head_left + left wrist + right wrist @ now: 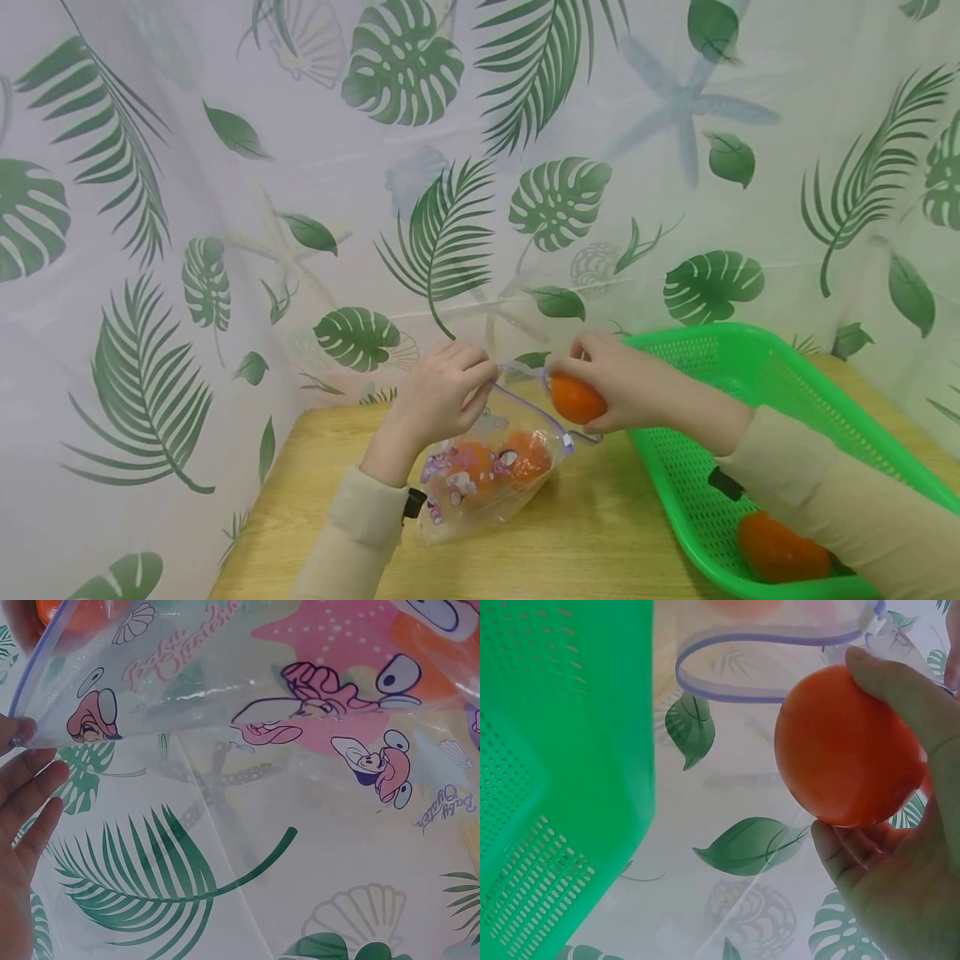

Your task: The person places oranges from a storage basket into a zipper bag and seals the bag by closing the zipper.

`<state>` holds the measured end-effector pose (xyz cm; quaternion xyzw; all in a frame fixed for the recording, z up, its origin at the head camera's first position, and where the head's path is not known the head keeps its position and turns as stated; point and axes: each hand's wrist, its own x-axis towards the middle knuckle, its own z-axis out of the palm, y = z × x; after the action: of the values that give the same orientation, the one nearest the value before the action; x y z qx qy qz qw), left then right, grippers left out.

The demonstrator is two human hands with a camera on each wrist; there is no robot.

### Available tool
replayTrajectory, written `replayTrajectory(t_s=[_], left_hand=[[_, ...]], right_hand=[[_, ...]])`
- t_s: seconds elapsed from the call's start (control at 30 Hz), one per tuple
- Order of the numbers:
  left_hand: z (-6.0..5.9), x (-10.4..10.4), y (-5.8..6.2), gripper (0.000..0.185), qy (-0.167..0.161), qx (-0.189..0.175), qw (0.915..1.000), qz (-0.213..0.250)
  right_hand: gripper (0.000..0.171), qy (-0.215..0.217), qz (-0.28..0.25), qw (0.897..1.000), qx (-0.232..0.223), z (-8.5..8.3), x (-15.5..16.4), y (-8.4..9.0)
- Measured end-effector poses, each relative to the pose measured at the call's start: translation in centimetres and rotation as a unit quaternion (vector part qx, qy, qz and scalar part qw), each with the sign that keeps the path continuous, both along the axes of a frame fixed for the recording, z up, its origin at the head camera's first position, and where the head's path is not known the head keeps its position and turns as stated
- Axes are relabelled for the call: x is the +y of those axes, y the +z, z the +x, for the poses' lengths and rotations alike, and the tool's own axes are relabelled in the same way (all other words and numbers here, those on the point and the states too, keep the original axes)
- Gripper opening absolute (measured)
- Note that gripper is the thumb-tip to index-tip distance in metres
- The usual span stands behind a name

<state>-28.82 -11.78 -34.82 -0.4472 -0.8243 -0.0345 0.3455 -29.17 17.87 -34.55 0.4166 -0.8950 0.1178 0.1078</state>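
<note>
The left hand (442, 396) pinches the purple zip edge (780, 636) of a transparent plastic bag printed with cartoon figures (480, 492); its remaining fingers are loosely bent and apart. The bag sits on the light-brown wood-grain table (600, 517), its mouth parted, with round orange fruit (528, 458) visible through the film. The right hand (618, 379) grips a smooth, round orange fruit (577, 400), thumb and fingers spread around it, at the right end of the mouth. Whether the fruit has passed inside the edge cannot be determined.

Right of the bag stands a green perforated plastic basket (738, 333), containing another orange fruit (783, 550) at its near end. A strip of bare wood separates bag from basket; more shows leftward to the table's left edge. The right forearm crosses above the basket's left rim. Beyond the far table edge hangs white leaf-printed sheeting (637, 208).
</note>
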Motion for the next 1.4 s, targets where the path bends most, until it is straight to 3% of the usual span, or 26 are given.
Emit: replayTrajectory(t_s=[0.8, 1.4], left_hand=[[0.0, 0.3, -0.1, 0.008, -0.003, 0.005, 1.0000, 0.006], [0.3, 0.5, 0.1, 0.008, -0.034, 0.014, 0.9989, 0.028]], right_hand=[[0.072, 0.065, -0.022, 0.997, 0.035, 0.2, -1.5, 0.0], [0.072, 0.068, -0.025, 0.996, 0.057, 0.1, -2.6, -0.9]])
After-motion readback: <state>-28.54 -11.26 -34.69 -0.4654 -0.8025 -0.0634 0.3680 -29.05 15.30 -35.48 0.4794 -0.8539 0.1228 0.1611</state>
